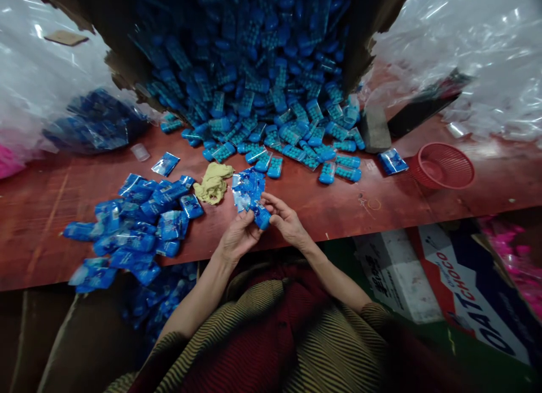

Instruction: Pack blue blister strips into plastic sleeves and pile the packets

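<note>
Close to the table's front edge, my left hand [240, 236] pinches a small blue packet [261, 217] between thumb and fingers. From the other side, my right hand [289, 223] closes its thumb and fingers on the same packet. Just beyond my fingertips lie flat blue printed wrappers [249, 184], partly overlapped by the packet. A crumpled yellow-green cloth [213, 183] sits left of them. Farther left is a heap of blue wrapped packets [135, 223]. Ahead of my hands, small clear containers with blue ends and blue beads [275, 167] lie loose.
A torn cardboard box [127, 71] spills many such containers onto the red table [296, 198]. At right stand a red plastic basket [442, 166], a grey block [376, 130] and a blue packet stack [392, 161]. Cartons [406, 274] lie below the table's right edge.
</note>
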Motion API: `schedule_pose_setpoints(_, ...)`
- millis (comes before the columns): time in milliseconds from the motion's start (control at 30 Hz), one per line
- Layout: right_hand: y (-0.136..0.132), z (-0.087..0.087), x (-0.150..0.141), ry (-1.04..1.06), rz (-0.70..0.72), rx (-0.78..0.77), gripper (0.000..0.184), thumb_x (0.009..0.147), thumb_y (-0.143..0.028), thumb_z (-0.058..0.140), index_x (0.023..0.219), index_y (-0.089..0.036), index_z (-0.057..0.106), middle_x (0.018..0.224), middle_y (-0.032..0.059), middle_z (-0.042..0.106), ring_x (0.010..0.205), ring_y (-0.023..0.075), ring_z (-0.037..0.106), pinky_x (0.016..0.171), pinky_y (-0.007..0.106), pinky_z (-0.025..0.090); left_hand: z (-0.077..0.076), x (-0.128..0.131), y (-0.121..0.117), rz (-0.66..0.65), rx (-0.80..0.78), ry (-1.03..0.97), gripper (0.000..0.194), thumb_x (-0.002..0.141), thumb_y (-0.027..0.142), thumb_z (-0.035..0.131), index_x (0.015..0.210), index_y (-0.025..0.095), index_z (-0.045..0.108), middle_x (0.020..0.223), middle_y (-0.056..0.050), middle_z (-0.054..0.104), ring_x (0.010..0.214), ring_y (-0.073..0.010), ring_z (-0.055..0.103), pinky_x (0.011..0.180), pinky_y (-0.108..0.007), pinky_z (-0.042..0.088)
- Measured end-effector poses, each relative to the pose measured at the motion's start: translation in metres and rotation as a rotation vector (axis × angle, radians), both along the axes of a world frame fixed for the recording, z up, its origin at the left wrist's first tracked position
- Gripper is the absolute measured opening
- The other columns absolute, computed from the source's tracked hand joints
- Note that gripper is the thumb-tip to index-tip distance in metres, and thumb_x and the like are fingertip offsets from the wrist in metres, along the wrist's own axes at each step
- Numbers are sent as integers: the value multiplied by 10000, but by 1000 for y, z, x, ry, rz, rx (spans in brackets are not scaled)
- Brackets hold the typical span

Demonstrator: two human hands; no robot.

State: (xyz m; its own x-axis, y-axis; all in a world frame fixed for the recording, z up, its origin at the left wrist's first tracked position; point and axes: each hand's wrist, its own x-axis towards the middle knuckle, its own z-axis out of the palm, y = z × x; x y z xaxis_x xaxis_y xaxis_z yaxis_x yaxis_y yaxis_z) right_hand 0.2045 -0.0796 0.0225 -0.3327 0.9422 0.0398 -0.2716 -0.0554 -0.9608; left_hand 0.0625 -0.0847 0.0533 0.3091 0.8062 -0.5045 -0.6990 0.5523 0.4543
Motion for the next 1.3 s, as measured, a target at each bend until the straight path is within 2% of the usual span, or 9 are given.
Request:
schedule_pose_setpoints(200,-9,5,-6,-193,-146,124,534,847,-568,489,1265,-242,551,1134,60,593,1067,199,554,958,325,431,-1,12,-8,125,-26,16,181,846,110,535,977,152,652,814,-27,713,699,-109,655,616,-200,511)
schedule_pose_setpoints(367,-17,4,-16,-248,-299,86,466,876,-551,439,1200,-250,589,1078,69,600,968,202,579,822,322,508,-2,12,-10,146,34,8,58,799,133,616,846,137,650,820,-19,703,647,-91,628,504,-171,462)
schedule_pose_setpoints(600,-10,3,-9,-97,-82,-10,579,839,-620,438,1271,-242,521,1141,72,596,894,190,605,678,292,526,4,6,-7,100,44,70,117,810,157,596,915,135,641,839,-68,715,727,-152,667,560,-211,502)
schedule_pose_setpoints(733,0,-2,-2,-271,-60,7,385,858,-407,511,1187,-217,573,962,37,600,738,123,577,670,271,498,24,-41,1,399,0,85,326,909,376,429,1084,151,587,880,-92,717,827,-204,687,704,-323,561)
schedule_pose_setpoints(800,8,-4,-1,-438,-117,96,292,862,-319,514,1101,-187,617,929,38,594,767,127,568,726,281,483,35,-73,5,651,16,77,516,917,510,305,1170,124,536,870,-115,716,847,-205,689,685,-305,566)
schedule_pose_setpoints(900,25,0,-4,-720,-139,258,252,870,-248,519,1079,-154,625,927,59,592,833,151,563,813,300,453,44,-103,7,783,-17,60,596,924,513,259,1248,52,453,887,-146,714,880,-199,687,671,-266,564)
schedule_pose_setpoints(1000,42,8,-14,-1010,-96,370,297,882,-259,523,1153,-157,586,1017,93,582,945,198,542,852,328,431,40,-94,5,675,-86,152,423,941,386,304,1104,76,541,731,-98,708,755,-203,697,617,-287,565)
schedule_pose_setpoints(1167,49,12,-32,-1429,90,469,238,875,-306,542,1081,-199,598,1111,116,565,992,262,494,814,390,405,11,-44,1,283,-171,289,148,874,169,446,857,130,588,646,-55,684,639,-180,683,607,-284,548)
schedule_pose_setpoints(1300,44,1,-34,-1494,46,499,194,919,-242,450,1023,-185,604,1058,111,590,967,243,491,792,361,381,-12,-33,1,234,-135,371,94,812,191,554,881,129,573,651,-42,679,623,-175,681,593,-263,532)
